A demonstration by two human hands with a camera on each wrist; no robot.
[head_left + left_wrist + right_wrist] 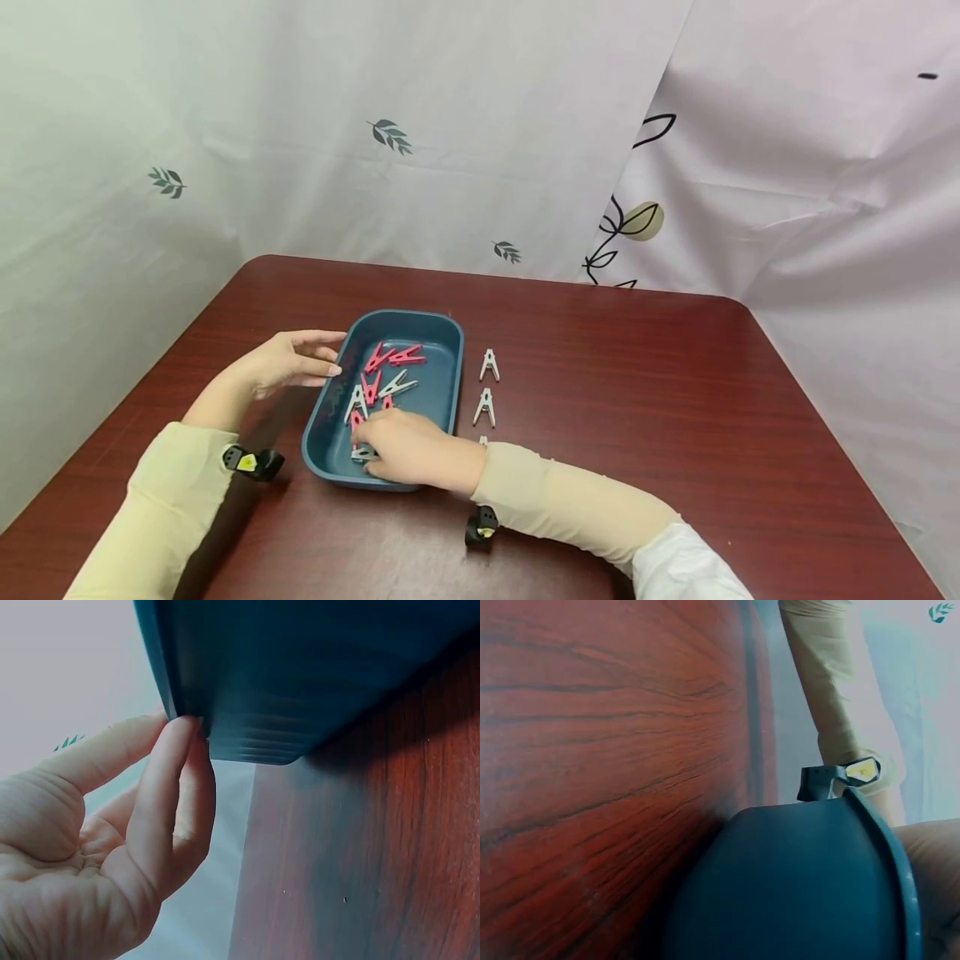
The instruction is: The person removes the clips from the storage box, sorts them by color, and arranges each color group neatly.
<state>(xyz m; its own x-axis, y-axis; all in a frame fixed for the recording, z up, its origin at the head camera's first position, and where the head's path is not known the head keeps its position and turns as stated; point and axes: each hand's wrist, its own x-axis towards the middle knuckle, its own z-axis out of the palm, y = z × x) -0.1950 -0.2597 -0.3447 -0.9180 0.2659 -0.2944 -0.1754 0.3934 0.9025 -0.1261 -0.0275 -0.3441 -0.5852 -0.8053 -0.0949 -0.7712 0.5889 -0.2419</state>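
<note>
A blue tray (459, 367) holds several red clothespins (407, 355) and a few white clothespins (397, 383). My left hand (288, 362) is at the tray's left side; in the left wrist view, thumb and fingertips pinch the rim. Inside the tray's near end is my right hand (405, 446), fingers bent downward. A white clothespin (362, 454) shows between its thumb and forefinger; whether they grip it I cannot tell. The near wall hides most of the right hand in the right wrist view.
On the dark red wooden table (637, 400), white clothespins (485, 407) stand in a column just right of the tray, the nearest partly behind the right forearm. A patterned white curtain (480, 108) hangs behind the table's far edge.
</note>
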